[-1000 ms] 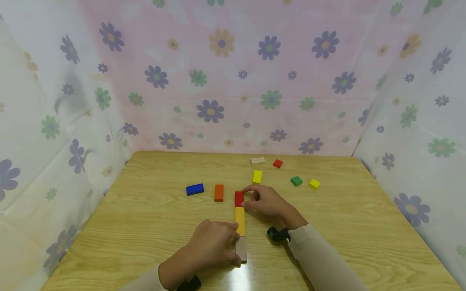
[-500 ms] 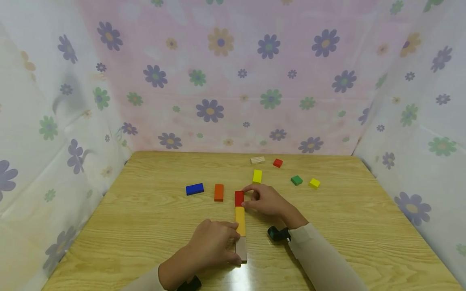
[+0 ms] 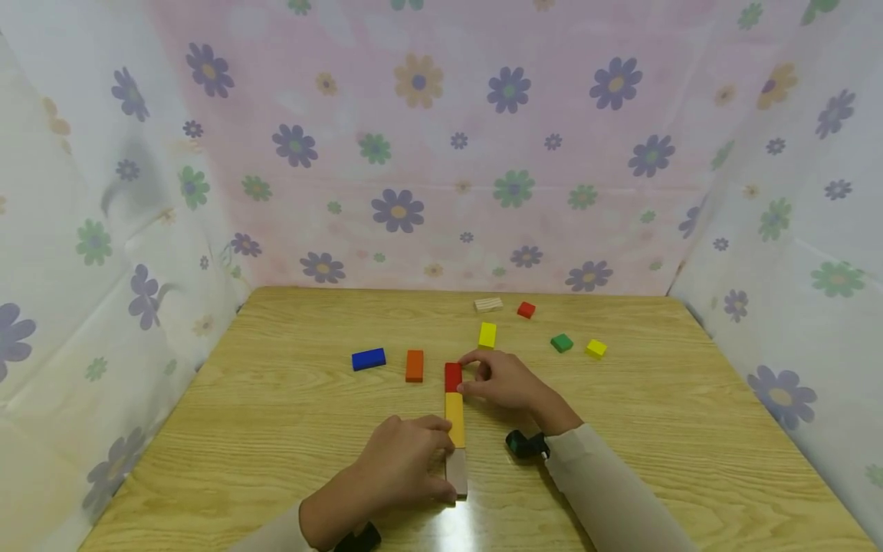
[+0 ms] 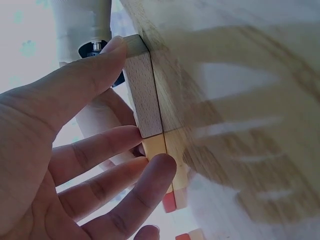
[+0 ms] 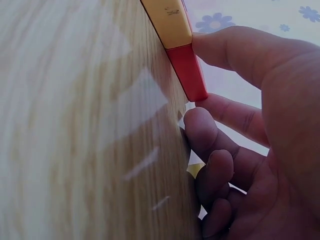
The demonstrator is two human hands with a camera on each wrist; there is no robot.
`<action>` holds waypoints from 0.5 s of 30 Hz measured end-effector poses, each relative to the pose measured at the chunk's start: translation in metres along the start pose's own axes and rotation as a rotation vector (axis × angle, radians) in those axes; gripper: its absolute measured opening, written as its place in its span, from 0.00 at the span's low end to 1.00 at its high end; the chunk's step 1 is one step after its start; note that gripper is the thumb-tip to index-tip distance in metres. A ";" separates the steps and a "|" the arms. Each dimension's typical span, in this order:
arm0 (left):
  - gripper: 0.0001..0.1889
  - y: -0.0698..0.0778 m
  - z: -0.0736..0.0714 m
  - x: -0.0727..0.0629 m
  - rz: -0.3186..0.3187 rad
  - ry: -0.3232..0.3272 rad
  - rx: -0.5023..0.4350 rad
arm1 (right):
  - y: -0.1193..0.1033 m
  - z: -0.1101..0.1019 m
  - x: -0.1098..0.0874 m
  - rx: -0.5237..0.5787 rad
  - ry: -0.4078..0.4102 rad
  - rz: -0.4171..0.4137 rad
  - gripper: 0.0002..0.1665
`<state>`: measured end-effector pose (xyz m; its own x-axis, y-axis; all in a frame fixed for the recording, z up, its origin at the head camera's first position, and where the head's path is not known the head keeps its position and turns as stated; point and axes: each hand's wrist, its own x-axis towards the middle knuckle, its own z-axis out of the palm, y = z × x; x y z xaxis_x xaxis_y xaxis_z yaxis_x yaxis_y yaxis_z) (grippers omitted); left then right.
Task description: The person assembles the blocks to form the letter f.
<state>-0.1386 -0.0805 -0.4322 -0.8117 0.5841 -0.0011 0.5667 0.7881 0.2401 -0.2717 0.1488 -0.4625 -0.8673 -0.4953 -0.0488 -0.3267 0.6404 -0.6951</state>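
Note:
Three blocks lie end to end in a straight row in the head view: a red block (image 3: 452, 377) at the far end, an orange-yellow block (image 3: 454, 420) in the middle and a plain wooden block (image 3: 456, 471) nearest. My left hand (image 3: 403, 462) holds the row from the left, its thumb at the wooden block's near end (image 4: 136, 45) and its fingers by the orange-yellow block (image 4: 154, 146). From the right, my right hand (image 3: 509, 379) holds the red block (image 5: 187, 70) between thumb and index finger. Its other fingers curl loosely beside the table top.
Left of the row lie an orange block (image 3: 415, 366) and a blue block (image 3: 369, 359). Behind it are a yellow block (image 3: 487, 335), a pale wooden block (image 3: 488, 304) and a small red block (image 3: 526, 310). Small green (image 3: 562, 343) and yellow blocks (image 3: 596, 349) lie farther right.

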 end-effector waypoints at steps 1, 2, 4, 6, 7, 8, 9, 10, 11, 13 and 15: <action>0.26 0.000 0.000 0.000 -0.003 -0.008 -0.006 | 0.000 0.000 0.000 0.000 -0.001 -0.002 0.27; 0.25 0.000 0.000 0.000 -0.007 -0.016 -0.009 | 0.000 0.000 0.000 0.003 -0.003 -0.004 0.27; 0.26 0.001 -0.001 0.000 -0.009 -0.026 -0.006 | -0.001 0.000 0.000 0.007 -0.004 -0.005 0.27; 0.26 0.002 -0.002 0.000 -0.013 -0.040 -0.006 | -0.002 0.000 -0.001 0.010 -0.004 0.000 0.27; 0.25 0.002 -0.002 0.000 -0.013 -0.045 -0.005 | -0.002 0.000 -0.001 0.012 -0.004 0.000 0.27; 0.25 0.003 -0.003 0.000 -0.013 -0.047 -0.002 | -0.002 0.000 -0.002 0.014 -0.003 0.002 0.27; 0.25 0.003 -0.003 0.000 -0.012 -0.048 0.002 | -0.002 0.000 -0.002 0.013 0.000 0.003 0.27; 0.26 0.003 -0.004 0.000 -0.013 -0.051 0.004 | -0.002 0.000 -0.002 0.012 0.001 0.004 0.27; 0.26 0.004 -0.004 0.000 -0.012 -0.054 0.004 | -0.002 0.000 -0.002 0.012 0.003 0.005 0.27; 0.26 0.004 -0.005 0.000 -0.011 -0.057 0.008 | -0.002 0.000 -0.002 0.012 0.005 0.007 0.27; 0.26 0.004 -0.005 0.000 -0.010 -0.058 0.016 | -0.002 0.000 -0.001 0.010 0.008 0.010 0.27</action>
<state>-0.1376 -0.0783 -0.4263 -0.8081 0.5860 -0.0597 0.5611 0.7967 0.2247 -0.2698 0.1484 -0.4613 -0.8734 -0.4845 -0.0504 -0.3143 0.6395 -0.7016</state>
